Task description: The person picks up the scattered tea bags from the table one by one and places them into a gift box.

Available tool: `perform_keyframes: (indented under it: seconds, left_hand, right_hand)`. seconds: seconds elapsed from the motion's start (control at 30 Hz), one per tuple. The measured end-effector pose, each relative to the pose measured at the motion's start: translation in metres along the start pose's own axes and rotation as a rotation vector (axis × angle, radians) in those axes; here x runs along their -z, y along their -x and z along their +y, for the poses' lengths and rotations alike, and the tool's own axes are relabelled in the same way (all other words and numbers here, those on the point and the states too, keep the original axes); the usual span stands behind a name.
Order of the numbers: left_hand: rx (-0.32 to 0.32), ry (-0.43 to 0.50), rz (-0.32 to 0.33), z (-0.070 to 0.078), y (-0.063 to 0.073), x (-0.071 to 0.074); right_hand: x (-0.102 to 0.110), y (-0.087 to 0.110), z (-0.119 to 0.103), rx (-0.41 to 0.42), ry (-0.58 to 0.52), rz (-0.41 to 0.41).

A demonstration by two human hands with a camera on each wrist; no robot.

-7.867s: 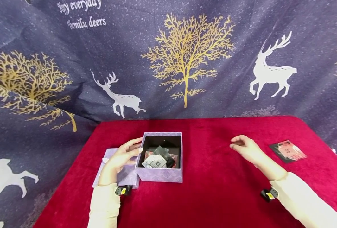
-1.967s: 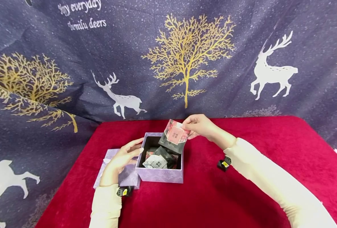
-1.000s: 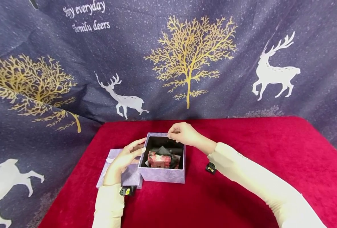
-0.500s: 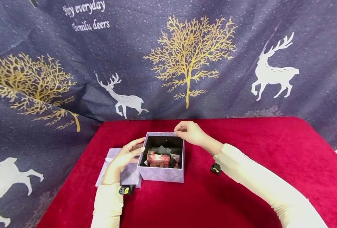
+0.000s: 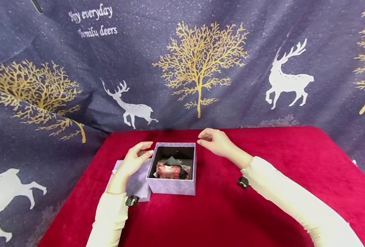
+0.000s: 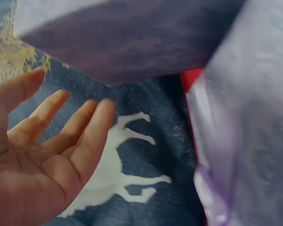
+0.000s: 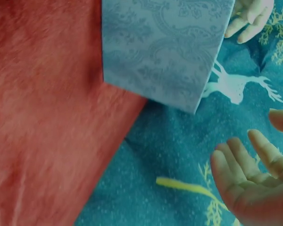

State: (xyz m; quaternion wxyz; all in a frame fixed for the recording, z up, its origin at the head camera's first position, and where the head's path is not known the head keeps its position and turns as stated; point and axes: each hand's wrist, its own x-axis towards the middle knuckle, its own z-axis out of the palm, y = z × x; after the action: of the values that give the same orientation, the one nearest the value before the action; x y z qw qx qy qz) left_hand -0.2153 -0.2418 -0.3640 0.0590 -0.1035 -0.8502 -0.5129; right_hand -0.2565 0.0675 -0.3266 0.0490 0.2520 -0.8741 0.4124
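An uncovered lavender box [image 5: 172, 187] stands on the red cloth in the head view. Several flat sachets lie piled inside, a red-and-black sachet [image 5: 169, 171] on top. Just left of the box is my left hand [image 5: 132, 162], its fingers spread and loosely bent. The left wrist view shows a gap between that hand [image 6: 52, 155] and the box wall [image 6: 127, 47]. To the right of the box's back corner hovers my right hand [image 5: 217, 142], fingers relaxed and nothing in them. In the right wrist view, the hand [image 7: 254, 183] is apart from the patterned box wall [image 7: 165, 42].
The lavender lid [image 5: 140, 183] with a ribbon lies left of the box, partly behind my left forearm. Red cloth [image 5: 262, 147] covers the table. A dark curtain [image 5: 139, 61] printed with deer and trees hangs behind its back edge.
My right hand has carried the red-and-black sachet from the table's right side, let it go inside the box, and drawn back rightward. My left hand has come off the box's left wall.
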Motion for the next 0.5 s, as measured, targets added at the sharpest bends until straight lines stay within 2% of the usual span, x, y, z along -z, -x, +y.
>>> perform_keyframes:
  seconds: [0.1, 0.3, 0.43, 0.5]
  left_hand:
    - [-0.050, -0.072, 0.040, 0.006, -0.009, -0.002]
    - [-0.038, -0.075, 0.103, 0.019, -0.017, -0.008]
    - [-0.048, -0.145, 0.107, 0.030, -0.021, -0.012]
    - [-0.078, -0.188, 0.089, 0.036, -0.023, -0.015]
  right_hand:
    - [0.006, 0.001, 0.004, 0.011, 0.035, 0.031]
    - [0.018, 0.005, 0.010, 0.055, 0.170, 0.046]
    - [0.026, 0.007, 0.010, 0.083, 0.232, 0.061]
    - [0.030, 0.009, 0.011, 0.097, 0.268, 0.073]
